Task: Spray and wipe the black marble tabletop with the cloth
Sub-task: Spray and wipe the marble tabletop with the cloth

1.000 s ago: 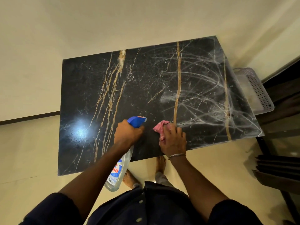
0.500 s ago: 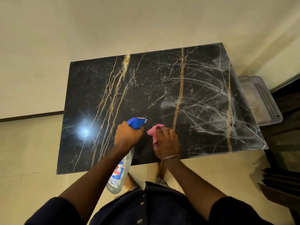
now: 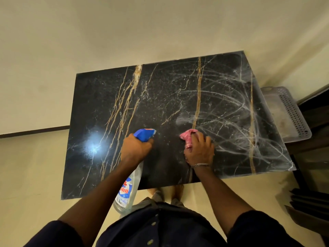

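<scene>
the left hand (image 3: pixel 136 148) is clamped round the neck of the spray bottle (image 3: pixel 126 190), its blue head (image 3: pixel 144 134) aimed across the tabletop (image 3: pixel 160 97); the clear body hangs below the near edge. the right hand (image 3: pixel 199 150) is closed over the bunched pink cloth (image 3: pixel 187 138), pressing it flat on the marble near the middle of the near half. the 2 hands sit apart, side by side. white smear arcs cover the right half; the left half looks dark and glossy with a lamp glare. the cloth looks soft and light, best gripped as a wad under the palm so it does not slide out. the bottle looks light, mostly empty, and possibly slick if wet; the neck grip suits the trigger. the slab looks hard and smooth, so firm pressure should be safe.
</scene>
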`<action>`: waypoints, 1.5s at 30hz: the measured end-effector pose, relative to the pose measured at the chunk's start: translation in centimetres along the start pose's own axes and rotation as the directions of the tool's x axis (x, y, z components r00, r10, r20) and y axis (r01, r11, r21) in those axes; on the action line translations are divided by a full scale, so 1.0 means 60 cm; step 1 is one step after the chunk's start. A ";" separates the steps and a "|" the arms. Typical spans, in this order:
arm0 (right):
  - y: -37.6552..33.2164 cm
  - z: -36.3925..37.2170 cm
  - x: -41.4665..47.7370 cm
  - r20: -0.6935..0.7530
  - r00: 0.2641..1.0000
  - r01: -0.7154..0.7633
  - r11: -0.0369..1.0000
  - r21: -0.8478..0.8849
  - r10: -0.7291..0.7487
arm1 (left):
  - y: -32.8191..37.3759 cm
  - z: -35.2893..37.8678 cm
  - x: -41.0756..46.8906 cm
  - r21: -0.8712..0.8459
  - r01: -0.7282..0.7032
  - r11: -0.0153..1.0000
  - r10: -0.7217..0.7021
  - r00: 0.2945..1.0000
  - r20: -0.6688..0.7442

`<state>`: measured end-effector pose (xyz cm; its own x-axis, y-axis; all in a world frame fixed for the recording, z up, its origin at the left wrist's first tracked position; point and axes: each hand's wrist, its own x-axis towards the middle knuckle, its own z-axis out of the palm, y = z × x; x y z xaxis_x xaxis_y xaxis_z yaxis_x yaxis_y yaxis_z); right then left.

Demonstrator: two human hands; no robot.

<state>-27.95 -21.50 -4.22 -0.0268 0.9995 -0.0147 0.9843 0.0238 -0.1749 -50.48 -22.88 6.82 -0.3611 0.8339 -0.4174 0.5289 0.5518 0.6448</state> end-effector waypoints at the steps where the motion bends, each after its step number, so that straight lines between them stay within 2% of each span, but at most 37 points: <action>1: 0.012 -0.003 0.008 -0.010 0.998 -0.058 0.998 0.014 0.058 | 0.002 -0.005 0.003 -0.005 0.002 1.000 -0.002 1.000 0.001; 5: -0.012 -0.004 0.027 -0.002 0.965 -0.261 0.965 0.037 0.261 | 0.008 -0.033 0.027 -0.012 -0.002 1.000 0.002 1.000 -0.005; 7: -0.042 0.003 0.033 -0.017 0.953 -0.302 0.953 0.036 0.302 | 0.008 -0.044 0.041 -0.013 -0.006 1.000 0.006 1.000 -0.008; 13: -0.183 0.033 0.038 -0.015 1.000 0.018 1.000 -0.015 -0.019 | 0.004 -0.060 0.073 0.021 -0.022 1.000 0.022 1.000 0.007; 18: -0.255 0.061 0.031 0.033 0.943 0.331 0.943 -0.016 -0.331 | -0.002 -0.066 0.099 0.016 -0.069 0.998 0.068 0.998 0.002; 21: -0.230 0.049 0.048 0.057 0.923 0.381 0.924 -0.027 -0.379 | -0.008 -0.073 0.117 0.013 -0.065 0.998 0.064 0.997 0.041; 24: -0.175 0.032 0.077 0.030 0.978 0.208 0.976 -0.058 -0.207 | -0.011 -0.083 0.137 0.009 -0.061 0.998 0.060 0.995 0.077; 27: -0.099 0.018 0.106 -0.009 1.000 0.018 0.997 -0.076 -0.019 | -0.008 -0.089 0.150 0.001 -0.086 0.996 0.085 0.992 0.097; 31: -0.059 0.009 0.128 -0.019 0.973 -0.233 0.971 -0.052 0.232 | -0.006 -0.096 0.161 -0.008 -0.121 0.993 0.121 0.987 0.108; 34: -0.095 0.012 0.131 -0.020 0.927 -0.376 0.926 -0.022 0.376 | -0.010 -0.101 0.169 -0.001 -0.124 0.992 0.123 0.984 0.126; 35: -0.113 0.013 0.131 -0.021 0.925 -0.380 0.925 -0.019 0.380 | -0.011 -0.101 0.170 -0.002 -0.123 0.992 0.122 0.984 0.133; 36: -0.131 0.014 0.128 -0.021 0.940 -0.340 0.940 -0.030 0.339 | -0.011 -0.100 0.171 -0.006 -0.121 0.993 0.121 0.983 0.138; 39: -0.200 0.027 0.110 0.035 0.995 -0.095 0.994 -0.062 0.097 | -0.009 -0.099 0.173 -0.006 -0.123 0.992 0.123 0.982 0.142; 42: -0.277 0.045 0.085 0.087 0.991 0.104 0.994 -0.020 -0.102 | -0.006 -0.098 0.175 -0.005 -0.143 0.990 0.143 0.983 0.117; 45: -0.316 0.058 0.065 0.113 0.964 0.245 0.969 -0.038 -0.240 | -0.006 -0.098 0.179 -0.015 -0.146 0.989 0.147 0.985 0.092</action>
<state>-47.34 -18.14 -4.37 -0.2813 0.9560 -0.0833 0.9536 0.2688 -0.1355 -59.03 -14.16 5.86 -0.2074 0.9035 -0.3751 0.5643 0.4237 0.7085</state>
